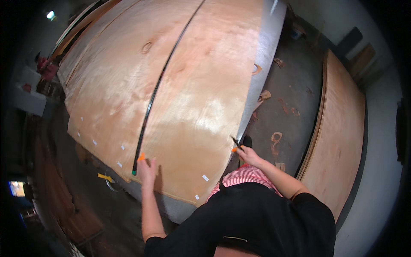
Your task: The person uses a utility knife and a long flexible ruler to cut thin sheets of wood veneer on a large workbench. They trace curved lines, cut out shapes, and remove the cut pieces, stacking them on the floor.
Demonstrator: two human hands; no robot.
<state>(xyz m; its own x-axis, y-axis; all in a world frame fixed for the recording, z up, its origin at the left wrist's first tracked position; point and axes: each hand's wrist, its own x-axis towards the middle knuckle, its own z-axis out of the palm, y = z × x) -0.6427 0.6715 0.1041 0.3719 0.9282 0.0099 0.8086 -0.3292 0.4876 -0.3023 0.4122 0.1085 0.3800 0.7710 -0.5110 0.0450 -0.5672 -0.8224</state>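
A large pale wood veneer sheet [197, 124] lies across the work surface in front of me. A long black strip [157, 85] with a green near end runs over it, away from me. My left hand [147, 171] is over the sheet beside the strip's near end, its thumb and a finger apart. An orange piece [141, 157] shows at the fingertips, perhaps a cover on them. By the sheet's right edge, my right hand [250, 156] is closed round a slim dark pointed tool [236, 142]; its exact kind is unclear. Orange shows at those fingers too.
Small white labels [205, 177] dot the sheet's near part. A yellow-handled tool [104, 176] sits beyond the left near edge. To the right, a stack of wood sheets [338, 124] leans along the wall, and veneer scraps [276, 137] litter the grey floor.
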